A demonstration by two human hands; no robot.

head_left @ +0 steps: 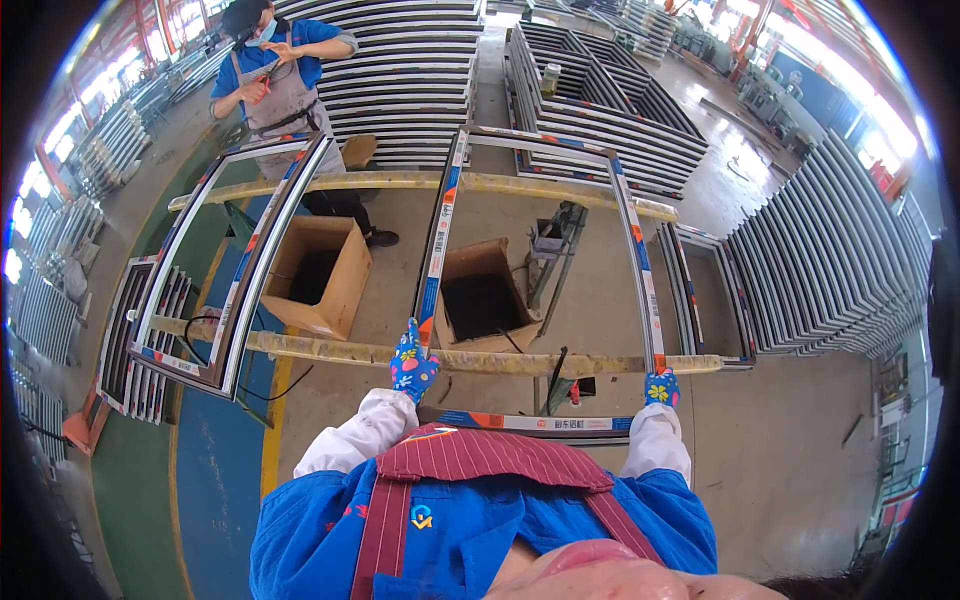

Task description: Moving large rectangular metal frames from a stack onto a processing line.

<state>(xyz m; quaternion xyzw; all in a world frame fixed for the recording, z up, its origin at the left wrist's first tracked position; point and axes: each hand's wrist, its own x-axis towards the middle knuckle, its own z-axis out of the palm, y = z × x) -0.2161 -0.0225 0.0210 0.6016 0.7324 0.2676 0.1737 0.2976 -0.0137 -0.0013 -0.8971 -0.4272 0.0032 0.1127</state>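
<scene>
A rectangular window frame (438, 235) of dark and white profile, with blue and orange strips of film, lies across two padded support bars in front of me. My left hand (413, 366), in a blue flowered glove, grips its left side near the near corner. On the opposite side, my right hand (661, 388) in a matching glove is closed around the frame, its fingers partly hidden. The near end of the frame reaches close to my apron (490, 455).
Another frame (260, 245) rests on the bars at left, where a co-worker (285, 75) stands holding a red-handled tool. Beneath the bars (500, 362) are two cardboard boxes (340, 270) with dark contents. Stacked frames (820, 250) stand at right and at the back (600, 120).
</scene>
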